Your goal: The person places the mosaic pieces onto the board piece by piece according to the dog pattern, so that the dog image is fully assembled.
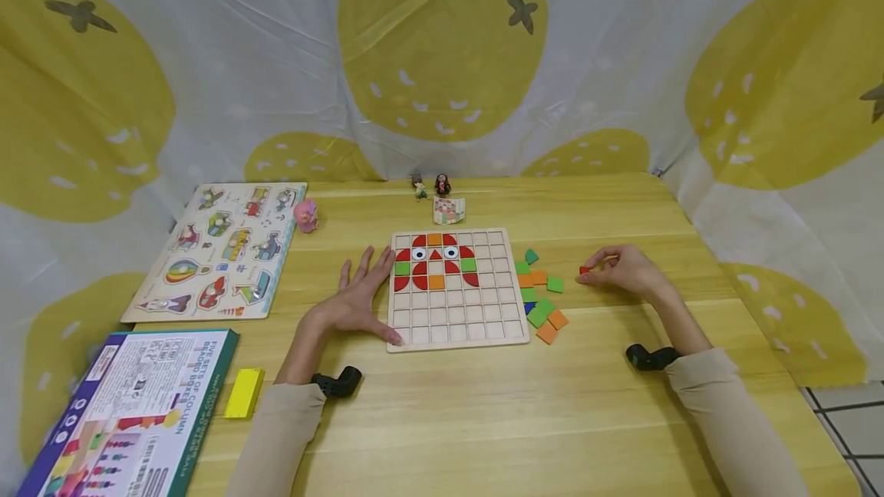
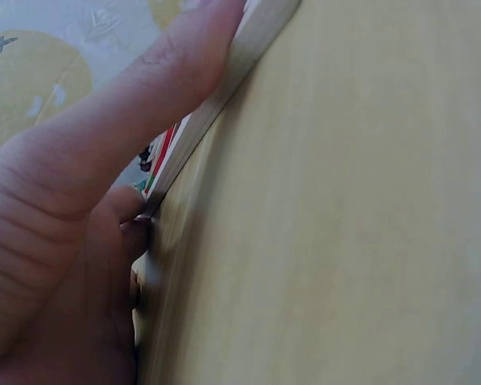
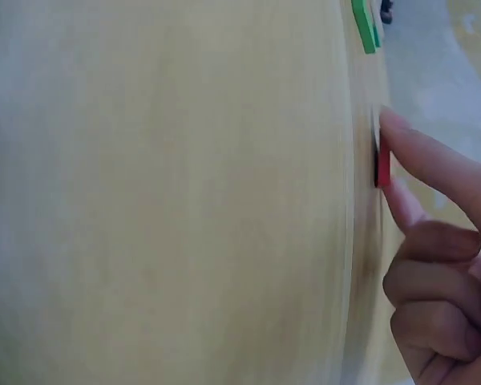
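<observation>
A square wooden grid board (image 1: 456, 319) lies in the middle of the table, its upper cells filled with red, orange, green and eye-printed pieces. My left hand (image 1: 359, 300) is spread along the board's left side, thumb at the near corner and index finger higher up the edge. In the left wrist view, the thumb (image 2: 136, 104) lies against the board's rim. Right of the loose tiles, my right hand (image 1: 624, 270) pinches a small red tile (image 3: 385, 159) between thumb and index finger, close over the table. The other fingers of that hand are curled in.
Loose green tiles (image 1: 555, 284), orange tiles (image 1: 547, 333) and a partly covered blue one lie right of the board. Behind it are a pattern card (image 1: 449, 211) and two figurines (image 1: 443, 184). To the left are a picture puzzle (image 1: 207, 251), pink toy (image 1: 305, 215), yellow block (image 1: 244, 393) and box (image 1: 138, 405).
</observation>
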A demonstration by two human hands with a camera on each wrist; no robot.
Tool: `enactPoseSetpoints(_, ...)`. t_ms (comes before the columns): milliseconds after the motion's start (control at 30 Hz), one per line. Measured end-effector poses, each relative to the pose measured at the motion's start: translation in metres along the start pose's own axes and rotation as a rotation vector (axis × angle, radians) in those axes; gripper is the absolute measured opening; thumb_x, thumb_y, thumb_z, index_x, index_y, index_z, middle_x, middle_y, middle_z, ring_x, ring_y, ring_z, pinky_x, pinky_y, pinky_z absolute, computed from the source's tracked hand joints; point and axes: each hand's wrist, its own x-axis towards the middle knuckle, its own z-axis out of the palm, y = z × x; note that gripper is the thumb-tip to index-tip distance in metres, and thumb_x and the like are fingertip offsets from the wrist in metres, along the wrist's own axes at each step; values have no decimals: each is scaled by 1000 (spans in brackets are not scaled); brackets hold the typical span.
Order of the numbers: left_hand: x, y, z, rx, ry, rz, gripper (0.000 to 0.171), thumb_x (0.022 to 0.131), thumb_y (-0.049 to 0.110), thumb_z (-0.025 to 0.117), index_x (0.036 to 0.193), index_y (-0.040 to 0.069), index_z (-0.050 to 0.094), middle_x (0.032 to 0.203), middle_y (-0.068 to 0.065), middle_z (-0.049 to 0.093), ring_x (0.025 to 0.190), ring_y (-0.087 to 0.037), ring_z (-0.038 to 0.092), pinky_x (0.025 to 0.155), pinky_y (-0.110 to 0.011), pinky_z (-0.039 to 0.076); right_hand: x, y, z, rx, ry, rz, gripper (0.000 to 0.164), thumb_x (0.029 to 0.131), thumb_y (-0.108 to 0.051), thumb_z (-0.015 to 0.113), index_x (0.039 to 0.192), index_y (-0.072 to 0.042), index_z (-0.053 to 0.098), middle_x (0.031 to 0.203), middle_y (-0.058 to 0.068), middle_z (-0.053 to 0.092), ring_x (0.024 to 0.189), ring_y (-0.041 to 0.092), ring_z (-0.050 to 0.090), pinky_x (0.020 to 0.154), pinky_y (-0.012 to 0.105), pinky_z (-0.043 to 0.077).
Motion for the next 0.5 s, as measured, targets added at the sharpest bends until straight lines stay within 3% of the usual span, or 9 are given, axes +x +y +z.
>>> enactPoseSetpoints(100,-1,1,0,-13,1,4,144,53,62,86,156,13,-2,165,-7,-8,149,-36,-18,115,-63,-15,1,-1,0,-6,13,-19,43,79,-29,80,108,-1,66,61,-3,56,49,6,35,50,25,34)
enactPoseSetpoints(233,-1,2,0,-13,2,3,144,54,62,86,156,13,-2,165,-7,-8,149,-36,-18,115,-63,-15,3,-3,-2,-32,-35,-45,41,80,-25,79,115,-7,66,55,-5,41,49,7,32,49,25,30)
enactPoseSetpoints(433,-2,2,0,1,11,10,143,54,62,86,156,12,-2,165,-7,-7,149,-36,-18,115,-63,-14,8,-1,-4,-42,-23,-9,40,80,-33,78,109,-7,69,66,-2,66,57,10,52,57,25,38)
enactPoseSetpoints(500,-2,2,-1,-1,11,17,143,55,62,85,156,12,-2,165,-7,-7,149,-36,-18,115,-63,-14,9,0,-6,-28,-17,1,41,79,-33,79,109,-8,69,64,-2,65,56,10,51,55,25,37)
